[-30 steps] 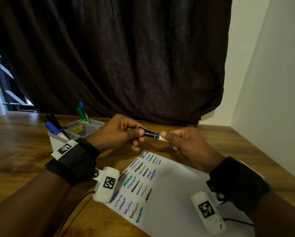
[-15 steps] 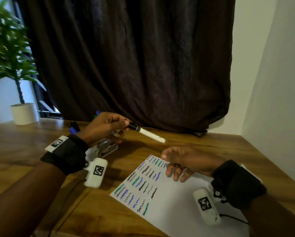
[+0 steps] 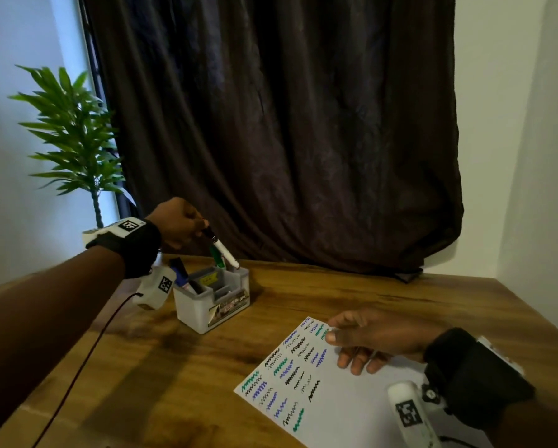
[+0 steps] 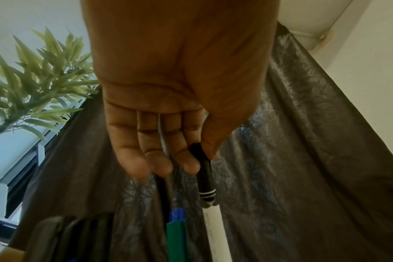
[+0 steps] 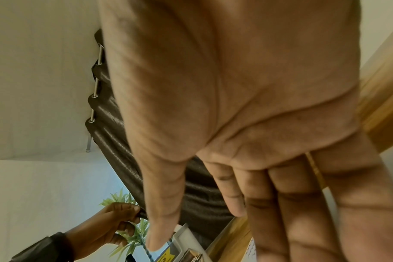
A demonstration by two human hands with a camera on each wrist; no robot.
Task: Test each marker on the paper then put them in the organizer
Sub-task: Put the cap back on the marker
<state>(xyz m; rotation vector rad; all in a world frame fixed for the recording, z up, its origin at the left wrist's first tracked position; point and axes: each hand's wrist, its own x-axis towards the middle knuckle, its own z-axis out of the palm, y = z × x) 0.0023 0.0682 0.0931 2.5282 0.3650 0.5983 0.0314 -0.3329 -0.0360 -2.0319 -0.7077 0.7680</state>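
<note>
My left hand (image 3: 180,226) pinches the black cap end of a white marker (image 3: 224,250), whose lower end points down at the back right of the grey organizer (image 3: 203,310). The left wrist view shows thumb and fingertips on the black cap of that marker (image 4: 208,198), with a green marker (image 4: 176,239) and a blue marker (image 4: 177,213) below. Several markers stand in the organizer, a green one (image 3: 216,253) among them. My right hand (image 3: 365,342) hovers with relaxed fingers over the top of the paper (image 3: 345,412), which carries rows of squiggles, and holds nothing.
The wooden table (image 3: 161,376) runs to a dark curtain (image 3: 271,124) at the back and a white wall (image 3: 543,156) on the right. A potted plant (image 3: 74,137) stands at the back left. A thin cable (image 3: 74,370) trails from my left wrist.
My left hand has carried the marker left and back from above the paper to over the organizer, tipping it downward. My right hand let go of it and stays over the paper.
</note>
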